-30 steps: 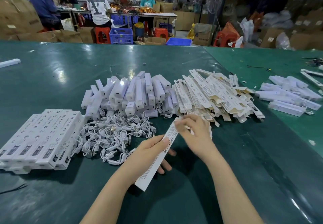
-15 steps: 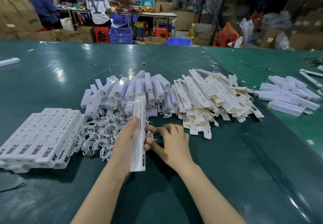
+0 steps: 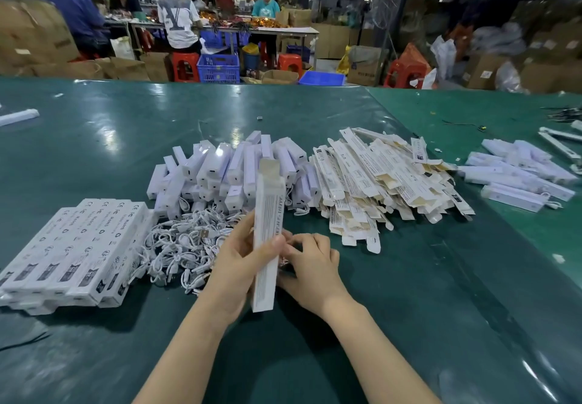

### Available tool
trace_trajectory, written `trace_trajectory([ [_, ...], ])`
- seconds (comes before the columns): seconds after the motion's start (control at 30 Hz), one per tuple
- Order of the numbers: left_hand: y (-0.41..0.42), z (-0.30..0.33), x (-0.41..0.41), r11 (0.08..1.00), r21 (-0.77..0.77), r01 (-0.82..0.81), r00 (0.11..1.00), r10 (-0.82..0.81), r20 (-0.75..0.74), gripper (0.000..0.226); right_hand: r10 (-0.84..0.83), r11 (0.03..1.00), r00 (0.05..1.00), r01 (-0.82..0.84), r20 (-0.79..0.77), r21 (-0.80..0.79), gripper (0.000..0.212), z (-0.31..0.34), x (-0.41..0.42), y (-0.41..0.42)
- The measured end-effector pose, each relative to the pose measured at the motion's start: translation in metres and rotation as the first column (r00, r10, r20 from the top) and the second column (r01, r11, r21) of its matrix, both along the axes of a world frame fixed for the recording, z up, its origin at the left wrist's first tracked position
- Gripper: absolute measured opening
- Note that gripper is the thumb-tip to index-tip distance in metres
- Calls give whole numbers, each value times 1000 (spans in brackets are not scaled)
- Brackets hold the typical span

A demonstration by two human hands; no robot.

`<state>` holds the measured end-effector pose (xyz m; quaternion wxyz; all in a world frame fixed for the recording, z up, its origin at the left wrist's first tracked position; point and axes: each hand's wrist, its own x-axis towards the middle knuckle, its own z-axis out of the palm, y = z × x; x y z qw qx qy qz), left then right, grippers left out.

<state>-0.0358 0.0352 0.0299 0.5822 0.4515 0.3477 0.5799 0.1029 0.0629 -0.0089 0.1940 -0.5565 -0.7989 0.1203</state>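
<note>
Carton (image 3: 268,214) upright, gripped by left hand (image 3: 236,268) fingers, right hand (image 3: 315,268) fingers half hidden, grasp unclear

A green table (image 3: 409,309) fills the near scene. At near left, closed white boxes (image 3: 78,246) lie side by side in a stacked row. Farther in, at the middle, is a heap of white lamp bars (image 3: 220,167), and just right of it a pile of flat unfolded cartons (image 3: 378,183). A second heap of bars (image 3: 519,176) lies at far right. Beyond the table stand a blue crate (image 3: 219,69), a red stool (image 3: 185,66) and brown cardboard boxes (image 3: 31,41), with people at a far workbench (image 3: 283,30).
</note>
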Motion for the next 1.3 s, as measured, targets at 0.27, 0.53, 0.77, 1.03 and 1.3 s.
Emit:
trace_trajectory([
  [0.27, -2, 0, 2, 996, 38, 81, 997, -81, -5, 49, -166, 985, 629, 75, -759, -153, 12, 29, 20, 5],
  [0.53, 5, -5, 7, 987, -154, -54, 995, 41, -87, 33, -154, 983, 389, -31, -908, -180, 19, 37, 22, 4],
  [0.77, 5, -14, 4, 992, -119, 50, 931, -90, -354, 15, -8, 994, 646, -76, -763, -76, 51, 38, 22, -3],
  [1.03, 5, -15, 3, 961, -197, 194, 845, -266, -464, 27, -132, 926, 732, -150, -668, -347, 28, 33, 35, 6],
  [1.3, 8, -15, 5, 975, -190, 113, 904, -180, -388, 21, -232, 962, 614, 30, -754, -271, 24, 37, 47, 12],
])
